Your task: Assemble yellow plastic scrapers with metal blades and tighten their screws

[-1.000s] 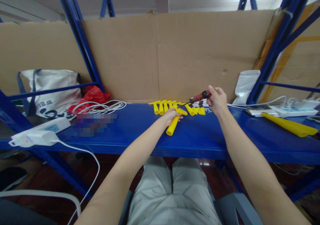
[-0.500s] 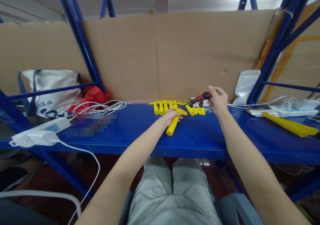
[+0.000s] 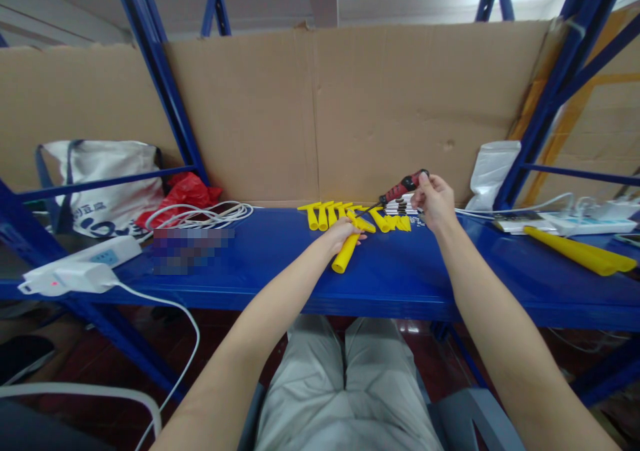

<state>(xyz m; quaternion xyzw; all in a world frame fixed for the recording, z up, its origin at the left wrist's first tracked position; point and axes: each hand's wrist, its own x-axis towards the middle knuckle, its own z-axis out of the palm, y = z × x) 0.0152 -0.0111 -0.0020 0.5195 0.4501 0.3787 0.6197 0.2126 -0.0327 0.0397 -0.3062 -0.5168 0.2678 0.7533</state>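
1. L hand (image 3: 343, 233): closed round a yellow piece (image 3: 345, 254) w/ a tubular handle. Landmark = this held piece; it's tilted, open tube end twd the person, upper part partly hidden by fingers.
2. R hand (image 3: 434, 204): up & right of the held piece, fingertips pinching the rear end of a screwdriver (image 3: 400, 190) w/ red/blk handle.
3. Screwdriver slants down-left, shaft tip at the held piece's upper end, by L fingers. Exact tip contact too small to tell.
4. Row of yellow T-shaped pcs (image 3: 323, 216): just behind & left of the held piece, on the blue benchtop (image 3: 270, 257).
5. Sm. yellow pcs (image 3: 399, 223): bunched to the right of the held piece. Wht/blk items (image 3: 400, 204) behind those, partly covered by the screwdriver.
6. Long yellow piece (image 3: 580, 251): lying well right of the held piece, nr a wht pwr strip (image 3: 595, 223).
7. Coiled wht cable (image 3: 220, 214) & red bag (image 3: 187, 194): well left of the held piece.
8. Cardboard panel (image 3: 400, 104): upright behind the held piece.
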